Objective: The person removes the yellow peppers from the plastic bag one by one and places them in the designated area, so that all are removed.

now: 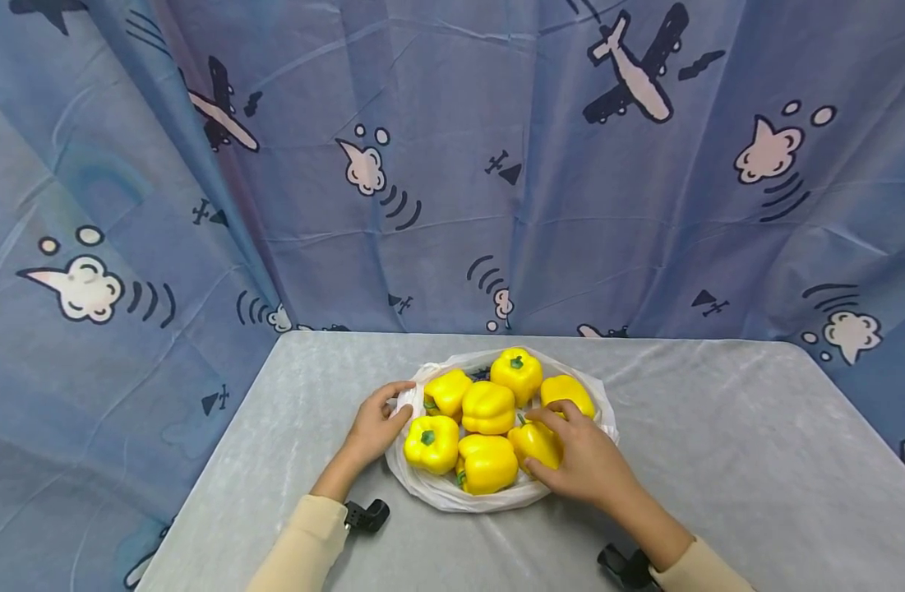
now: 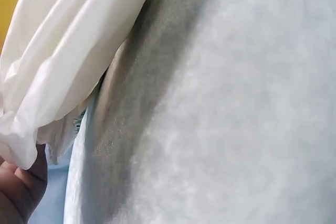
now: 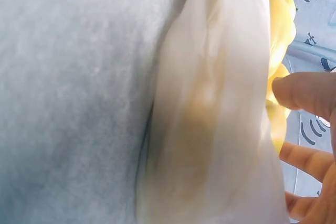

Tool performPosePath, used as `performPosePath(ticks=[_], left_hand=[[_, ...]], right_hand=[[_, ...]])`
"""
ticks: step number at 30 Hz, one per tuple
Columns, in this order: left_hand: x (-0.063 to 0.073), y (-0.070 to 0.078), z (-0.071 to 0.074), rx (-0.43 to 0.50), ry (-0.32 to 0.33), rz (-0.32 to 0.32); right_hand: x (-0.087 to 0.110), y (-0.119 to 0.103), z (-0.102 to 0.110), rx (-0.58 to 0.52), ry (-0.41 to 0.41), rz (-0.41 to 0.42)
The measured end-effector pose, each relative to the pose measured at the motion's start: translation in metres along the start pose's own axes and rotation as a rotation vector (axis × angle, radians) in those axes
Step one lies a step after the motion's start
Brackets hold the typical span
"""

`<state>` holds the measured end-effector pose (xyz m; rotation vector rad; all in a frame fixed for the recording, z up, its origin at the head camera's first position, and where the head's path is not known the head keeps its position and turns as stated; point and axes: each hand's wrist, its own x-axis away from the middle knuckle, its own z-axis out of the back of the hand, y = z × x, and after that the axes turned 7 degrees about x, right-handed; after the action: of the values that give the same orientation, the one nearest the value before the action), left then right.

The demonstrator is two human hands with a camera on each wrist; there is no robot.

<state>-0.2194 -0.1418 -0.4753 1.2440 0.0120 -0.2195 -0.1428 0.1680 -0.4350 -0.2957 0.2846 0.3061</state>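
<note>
Several yellow bell peppers (image 1: 488,408) sit in a white plastic bag (image 1: 482,501) whose rim is rolled open into a round shape. At the bag's left edge my left hand (image 1: 374,423) holds the rim between thumb and fingers; the left wrist view shows the gathered white plastic (image 2: 68,51) against the fingers. On the right, my right hand (image 1: 585,456) reaches over the rim and grips a tilted bell pepper (image 1: 535,444), thumb on its near side and fingers on its far side. In the right wrist view the thumb (image 3: 304,93) lies against yellow skin.
The bag stands on a table with a pale grey cover (image 1: 718,460). A blue curtain (image 1: 452,164) printed with planes and clouds hangs behind and to the left. Dark wrist cameras (image 1: 367,515) are strapped at both sleeves. A dark patch (image 1: 482,374) shows among the peppers.
</note>
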Motion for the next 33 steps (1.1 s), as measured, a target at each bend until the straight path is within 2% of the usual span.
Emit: performPosePath(ticks=[6,11,20,33], left_hand=[[-0.001,0.001,-0.002,-0.067,0.048,-0.057],[0.0,0.006,-0.002,-0.062,0.079,-0.072],[0.0,0.007,-0.002,-0.03,0.091,-0.056],[-0.002,0.012,0.001,-0.009,0.098,-0.044]], right_hand=[[0.0,0.001,-0.002,-0.018,0.001,-0.012],[0.0,0.002,-0.002,-0.034,0.009,-0.023],[0.0,0.003,0.001,-0.063,0.015,-0.037],[-0.004,0.003,0.014,-0.089,0.1,0.015]])
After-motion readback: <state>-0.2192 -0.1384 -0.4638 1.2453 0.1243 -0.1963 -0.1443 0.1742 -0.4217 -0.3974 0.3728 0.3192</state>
